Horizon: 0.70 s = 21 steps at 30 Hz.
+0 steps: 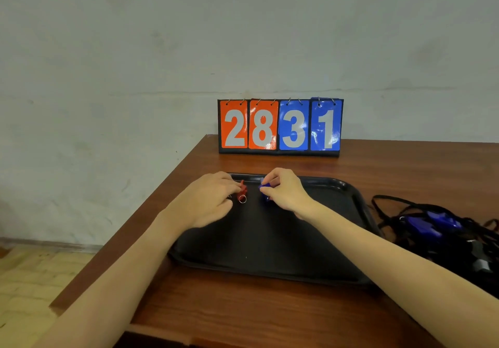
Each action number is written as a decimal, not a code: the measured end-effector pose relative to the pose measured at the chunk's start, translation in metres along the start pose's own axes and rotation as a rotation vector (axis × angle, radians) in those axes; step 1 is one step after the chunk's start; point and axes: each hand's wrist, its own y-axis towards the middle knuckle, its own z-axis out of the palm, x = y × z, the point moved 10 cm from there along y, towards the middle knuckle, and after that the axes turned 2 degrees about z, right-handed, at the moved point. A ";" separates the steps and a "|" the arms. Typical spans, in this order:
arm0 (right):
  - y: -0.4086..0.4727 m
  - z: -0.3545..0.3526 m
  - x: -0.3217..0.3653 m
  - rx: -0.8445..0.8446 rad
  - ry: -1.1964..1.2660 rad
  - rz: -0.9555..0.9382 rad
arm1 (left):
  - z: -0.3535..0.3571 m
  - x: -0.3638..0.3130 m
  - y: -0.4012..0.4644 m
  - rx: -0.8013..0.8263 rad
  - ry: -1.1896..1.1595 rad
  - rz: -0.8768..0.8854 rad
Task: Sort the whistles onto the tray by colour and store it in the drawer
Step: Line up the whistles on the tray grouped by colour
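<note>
The sorting step was in hand, judging by the layout: two whistles were being set down side by side at the far end of the black tray point(310, 272), which lay on the brown worktop point(243, 312). The left hand point(208, 199) reached over the tray's far left corner with its fingertips at the red whistle point(242, 192), whose small metal ring showed just below it; whether those fingers pinched the whistle or only touched it could not be told. The right hand point(283, 192) had its fingers and thumb curled round the blue whistle point(264, 187), holding it low over or on the tray floor, just beside the red one with a narrow gap between. The rest of the tray floor held nothing visible. To the right of the tray, on the worktop, lay a heap of more whistles point(437, 226), blue ones tangled in black cords. The next move probably called for letting go of both whistles in their separate colour groups, then reaching right to the heap and freeing one from the cords. No drawer was in view. A flip scoreboard point(280, 126) stood against the wall behind.
</note>
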 end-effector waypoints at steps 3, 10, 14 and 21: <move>0.000 0.008 0.010 -0.010 -0.088 -0.071 | -0.002 0.002 -0.005 -0.017 -0.031 0.000; -0.004 0.020 0.022 -0.031 -0.222 -0.154 | -0.003 -0.004 -0.015 -0.062 -0.081 0.028; -0.007 0.016 0.025 -0.062 -0.313 -0.164 | 0.000 -0.007 -0.015 -0.053 -0.075 0.048; -0.010 0.007 0.023 -0.023 -0.377 -0.147 | 0.006 -0.005 -0.012 -0.002 -0.068 0.034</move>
